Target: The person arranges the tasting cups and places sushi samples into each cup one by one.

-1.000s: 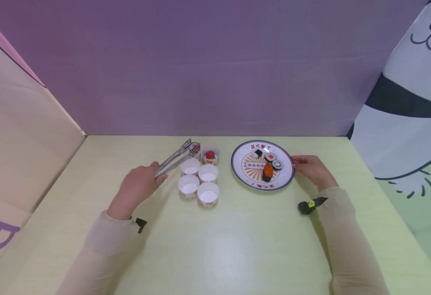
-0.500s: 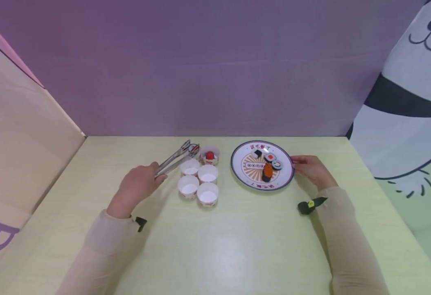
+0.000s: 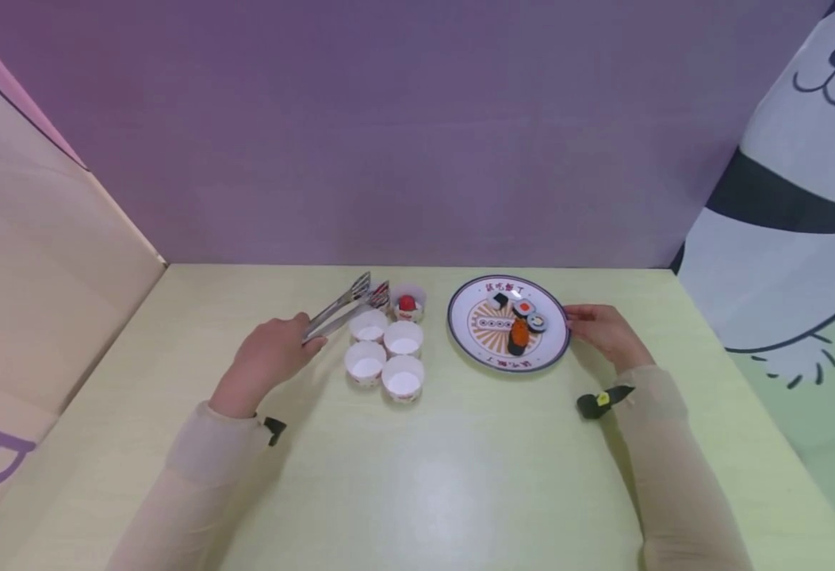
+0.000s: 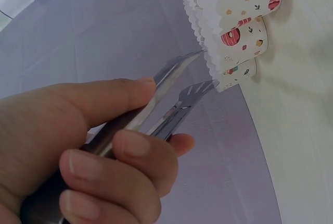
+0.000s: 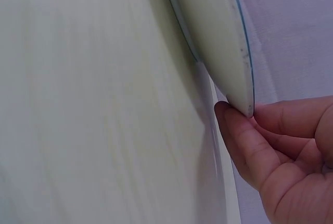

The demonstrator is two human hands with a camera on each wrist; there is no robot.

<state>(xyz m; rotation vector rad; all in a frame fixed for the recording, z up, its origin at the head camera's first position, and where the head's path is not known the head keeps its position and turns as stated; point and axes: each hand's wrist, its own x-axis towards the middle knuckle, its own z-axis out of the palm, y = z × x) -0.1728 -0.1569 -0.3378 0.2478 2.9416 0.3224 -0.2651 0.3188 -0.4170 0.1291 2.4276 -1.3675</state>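
Observation:
In the head view my left hand [image 3: 270, 357] grips metal tongs [image 3: 331, 317], arms apart and tips over the back-left paper cups. The left wrist view shows thumb and curled fingers around the tongs' handle [image 4: 104, 130]. Several white paper cups [image 3: 404, 379] stand grouped in front; a back one holds something with a round red top [image 3: 407, 303]. On the right, my right hand [image 3: 608, 335] pinches the rim of a round plate [image 3: 462, 321]. Sushi pieces lie on it: one topped with orange roe [image 3: 519, 331], two round rolls [image 3: 535, 323] and a black-and-white piece [image 3: 499, 300].
Pale wooden table [image 3: 431, 476] ends at a purple cloth backdrop [image 3: 417, 159]. A cream printed panel [image 3: 46, 262] stands along the left, and a panda-printed one [image 3: 781, 277] along the right. Dark camera mounts [image 3: 595, 403] sit at the wrists.
The tongs' tips have spread a little wider and tilted slightly over the back-left cups. Both hands stay almost in place; plate, sushi and cups keep their positions.

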